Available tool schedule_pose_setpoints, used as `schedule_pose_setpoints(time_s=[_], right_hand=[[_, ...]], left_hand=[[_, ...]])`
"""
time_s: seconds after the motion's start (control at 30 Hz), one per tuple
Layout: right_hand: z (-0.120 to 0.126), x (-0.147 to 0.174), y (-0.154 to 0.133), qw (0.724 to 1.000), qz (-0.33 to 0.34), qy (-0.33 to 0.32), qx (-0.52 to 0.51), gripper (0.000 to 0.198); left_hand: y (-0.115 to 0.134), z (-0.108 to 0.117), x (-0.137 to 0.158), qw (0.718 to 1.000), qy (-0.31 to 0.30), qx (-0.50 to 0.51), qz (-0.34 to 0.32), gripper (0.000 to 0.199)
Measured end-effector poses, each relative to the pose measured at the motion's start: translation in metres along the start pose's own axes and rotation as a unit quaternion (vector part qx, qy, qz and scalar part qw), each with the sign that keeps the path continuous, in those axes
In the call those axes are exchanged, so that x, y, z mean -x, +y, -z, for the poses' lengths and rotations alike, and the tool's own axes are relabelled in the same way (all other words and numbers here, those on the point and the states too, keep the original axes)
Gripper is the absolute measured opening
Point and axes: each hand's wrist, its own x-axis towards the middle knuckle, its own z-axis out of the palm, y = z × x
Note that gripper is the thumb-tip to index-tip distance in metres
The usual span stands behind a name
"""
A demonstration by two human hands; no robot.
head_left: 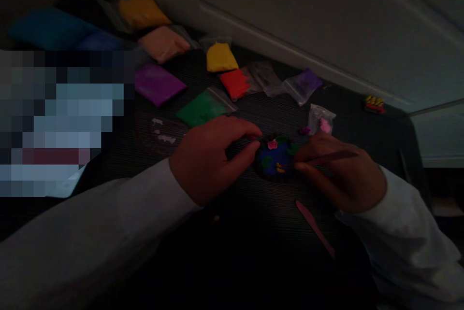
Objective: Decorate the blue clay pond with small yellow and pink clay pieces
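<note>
A small round clay pond model [271, 167] lies on the dark table, with a dark rim, blue middle, green leaf shapes, a pink flower [272, 144] and small orange-yellow pieces [279, 168]. At its left rim, the thumb and forefinger of my left hand [213, 158] are curled close together, gripping the edge. My right hand [340, 172] is closed around a thin pink modelling tool [337, 155], whose tip reaches over the pond's right side. Fingers partly hide that tip. Below the pond lies a second tool, a pink plastic clay knife [316, 230].
Bags of coloured clay line the back: yellow [221, 57], red [235, 83], green [201, 108], purple [159, 84] and others. A small bag with pink clay [324, 124] sits behind my right hand. White bits [166, 139] rest on a clear disc at left. A blurred-out screen stands far left.
</note>
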Motion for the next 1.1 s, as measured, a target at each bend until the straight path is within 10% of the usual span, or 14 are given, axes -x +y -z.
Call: schedule_pose_setpoints(time_s=[1.1], right_hand=[[-0.0007, -0.0001, 0.0002, 1.000, 0.003, 0.001, 0.002, 0.009]], left_hand=[[0.0012, 0.0015, -0.0001, 1.000, -0.004, 0.005, 0.006, 0.023]])
